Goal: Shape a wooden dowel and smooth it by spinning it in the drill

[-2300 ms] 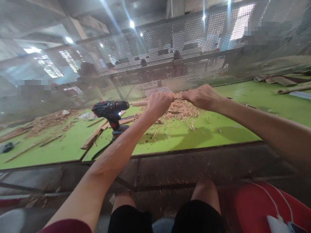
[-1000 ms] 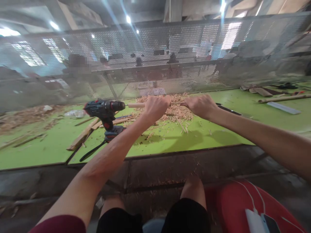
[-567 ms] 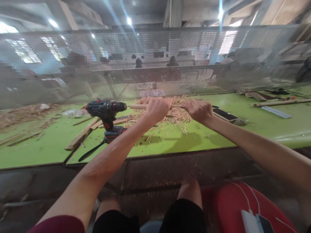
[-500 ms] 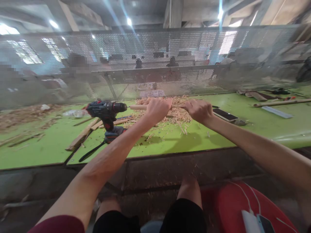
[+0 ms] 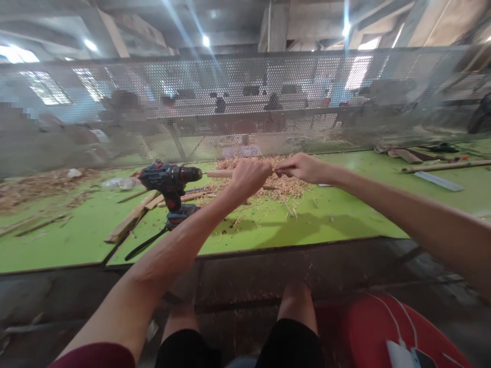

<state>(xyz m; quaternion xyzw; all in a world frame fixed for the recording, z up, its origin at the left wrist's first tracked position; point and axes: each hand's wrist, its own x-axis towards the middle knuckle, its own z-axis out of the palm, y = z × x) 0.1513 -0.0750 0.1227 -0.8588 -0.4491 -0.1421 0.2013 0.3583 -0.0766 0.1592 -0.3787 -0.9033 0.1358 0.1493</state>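
A pale wooden rod (image 5: 219, 174) lies level above the green bench, its left end close to the tip of a black and red cordless drill (image 5: 164, 179). My left hand (image 5: 250, 175) is wrapped round this rod. At the rod's right end, my right hand (image 5: 301, 168) is closed, thumb and fingers pinched together near my left hand; what it pinches is too small to make out. Wood shavings (image 5: 287, 189) are heaped under and behind both hands.
Wood strips (image 5: 130, 220) and a clear plastic bottle (image 5: 120, 183) lie left by the drill. A perforated metal screen (image 5: 245, 102) stands behind the green bench (image 5: 245, 240). At right are a long stick (image 5: 448, 165) and a ruler-like strip (image 5: 439, 181). A red stool (image 5: 368, 327) stands below.
My right hand has moved left, up against the rod's end by my left hand, and turned flatter. My right forearm now covers the phone on the bench. The view has shifted slightly.
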